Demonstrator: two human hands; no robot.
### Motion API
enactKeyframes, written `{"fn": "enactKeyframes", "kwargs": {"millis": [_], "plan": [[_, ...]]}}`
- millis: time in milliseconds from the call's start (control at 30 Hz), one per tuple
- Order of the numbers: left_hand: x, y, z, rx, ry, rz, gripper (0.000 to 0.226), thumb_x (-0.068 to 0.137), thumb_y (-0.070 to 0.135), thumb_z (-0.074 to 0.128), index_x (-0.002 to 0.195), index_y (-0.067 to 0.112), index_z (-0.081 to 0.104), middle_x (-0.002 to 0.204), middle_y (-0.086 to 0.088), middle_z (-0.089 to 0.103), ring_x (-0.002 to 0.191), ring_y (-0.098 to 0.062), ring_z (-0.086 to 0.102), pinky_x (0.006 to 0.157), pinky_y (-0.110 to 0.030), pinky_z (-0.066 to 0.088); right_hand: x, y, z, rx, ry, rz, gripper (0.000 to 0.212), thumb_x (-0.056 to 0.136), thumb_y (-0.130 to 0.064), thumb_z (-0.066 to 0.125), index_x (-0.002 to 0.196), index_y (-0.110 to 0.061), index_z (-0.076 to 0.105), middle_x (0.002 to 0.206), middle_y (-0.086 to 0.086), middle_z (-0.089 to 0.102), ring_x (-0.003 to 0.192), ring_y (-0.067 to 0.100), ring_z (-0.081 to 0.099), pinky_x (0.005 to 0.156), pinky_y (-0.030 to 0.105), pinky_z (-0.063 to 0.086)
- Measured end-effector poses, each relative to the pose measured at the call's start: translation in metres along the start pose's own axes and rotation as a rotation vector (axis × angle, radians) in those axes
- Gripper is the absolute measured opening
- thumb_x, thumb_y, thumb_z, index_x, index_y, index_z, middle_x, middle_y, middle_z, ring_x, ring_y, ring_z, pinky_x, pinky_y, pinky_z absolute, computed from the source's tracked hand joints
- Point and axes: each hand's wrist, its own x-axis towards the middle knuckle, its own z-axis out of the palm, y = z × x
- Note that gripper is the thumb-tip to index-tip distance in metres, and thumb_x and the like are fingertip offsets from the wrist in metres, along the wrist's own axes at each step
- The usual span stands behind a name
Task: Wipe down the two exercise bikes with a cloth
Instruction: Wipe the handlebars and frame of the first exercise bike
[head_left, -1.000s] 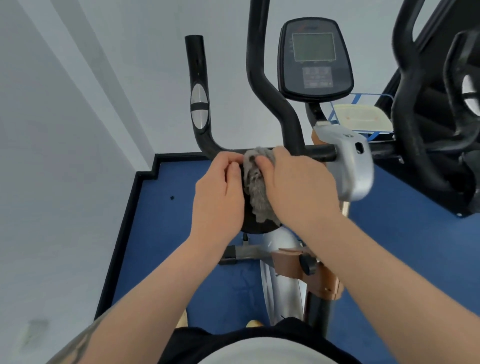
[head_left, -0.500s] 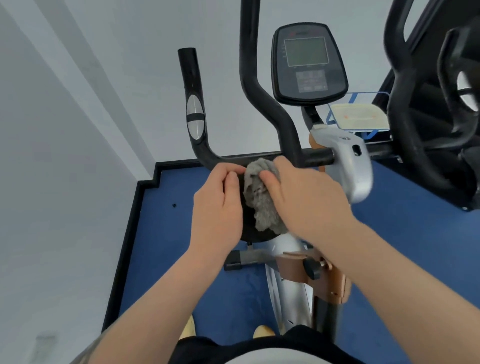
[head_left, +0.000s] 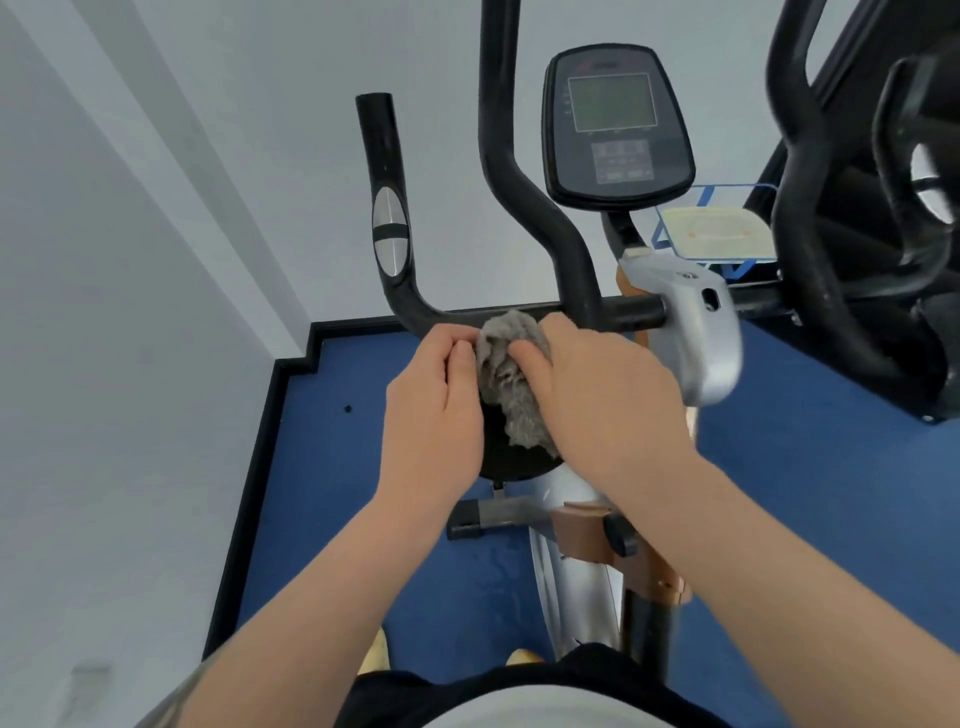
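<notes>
While both hands bunch a crumpled grey cloth (head_left: 506, 382) against the black horizontal handlebar (head_left: 519, 317), the right hand (head_left: 602, 400) grasps it and the left hand (head_left: 434, 415) pinches its edge.

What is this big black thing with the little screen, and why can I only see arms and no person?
The camera sits on the person's head and looks down, so you see only their arms. The black thing is an exercise bike: you sit and pedal without going anywhere. The screen on top shows numbers when you ride. The curved black bars are the handlebar. The right hand grips a grey cloth against the bar to wipe it, and the left hand pinches the cloth's edge. Below is a blue floor. A second machine stands on the right.
</notes>
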Motion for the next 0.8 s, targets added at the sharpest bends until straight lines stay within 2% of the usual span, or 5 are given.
{"fn": "enactKeyframes", "kwargs": {"millis": [133, 433, 600, 700, 800], "plan": [[-0.002, 0.0, 0.0, 0.016, -0.012, 0.017, 0.028, 0.102, 0.022, 0.038, 0.095, 0.031, 0.064, 0.085, 0.018, 0.065, 0.08, -0.001, 0.059, 0.064, -0.008, 0.04, -0.004, 0.004, -0.002, 0.01, -0.009, 0.019, 0.037, 0.098, -0.054, 0.021, 0.088, -0.023, 0.038, 0.066, -0.007, 0.041, 0.062, 0.019, 0.041, 0.048, 0.032, 0.024], [-0.002, -0.001, 0.001, -0.018, 0.0, 0.024, 0.026, 0.101, 0.02, 0.039, 0.096, 0.027, 0.065, 0.086, 0.019, 0.066, 0.082, 0.0, 0.06, 0.065, -0.007, 0.04, -0.016, 0.002, 0.005, 0.038, 0.063, 0.01, 0.038, 0.096, -0.051, 0.02, 0.098, -0.021, 0.044, 0.086, -0.004, 0.052, 0.078, 0.014, 0.044, 0.058, 0.028, 0.031], [0.001, -0.002, 0.001, -0.081, 0.021, 0.005, 0.026, 0.102, 0.017, 0.04, 0.096, 0.026, 0.063, 0.085, 0.018, 0.065, 0.077, 0.002, 0.057, 0.063, -0.01, 0.041, 0.005, -0.006, 0.01, 0.028, 0.11, -0.046, 0.032, 0.101, -0.038, 0.038, 0.114, -0.015, 0.056, 0.113, 0.003, 0.045, 0.1, 0.017, 0.043, 0.07, 0.027, 0.037], [-0.004, -0.002, 0.0, -0.141, 0.012, -0.011, 0.027, 0.103, 0.016, 0.04, 0.098, 0.023, 0.065, 0.09, 0.018, 0.067, 0.087, 0.001, 0.06, 0.071, -0.008, 0.042, -0.03, 0.001, 0.013, 0.18, 0.207, -0.079, 0.033, 0.095, -0.022, 0.057, 0.127, -0.013, 0.06, 0.114, 0.01, 0.052, 0.098, 0.025, 0.048, 0.077, 0.037, 0.047], [-0.007, -0.003, 0.0, -0.185, -0.002, -0.012, 0.027, 0.103, 0.016, 0.039, 0.099, 0.019, 0.066, 0.09, 0.017, 0.067, 0.086, 0.001, 0.06, 0.073, -0.009, 0.043, -0.024, 0.005, 0.014, 0.185, 0.251, -0.159, 0.033, 0.091, -0.015, 0.063, 0.123, -0.008, 0.064, 0.114, 0.013, 0.058, 0.098, 0.03, 0.052, 0.077, 0.042, 0.048]]}}
